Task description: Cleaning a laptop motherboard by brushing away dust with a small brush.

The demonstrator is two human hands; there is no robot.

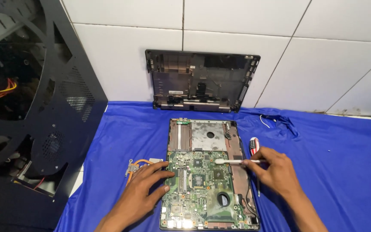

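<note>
The right hand pinches a cotton swab, its tip over the green motherboard. The left hand lies spread flat on the board's left edge. The opened laptop rests on the blue-clothed table, a screwdriver beside it.

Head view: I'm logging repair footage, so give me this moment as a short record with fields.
surface: blue cloth over a table, white tiled wall behind
main thing: opened laptop base with green motherboard exposed
left hand: flat on the board's left edge
right hand: pinches a cotton swab, tip on the board near a chip
beside right hand: screwdriver on the cloth
beside left hand: copper heat pipe
against wall: black bottom cover, upright
far left: black computer case
</note>
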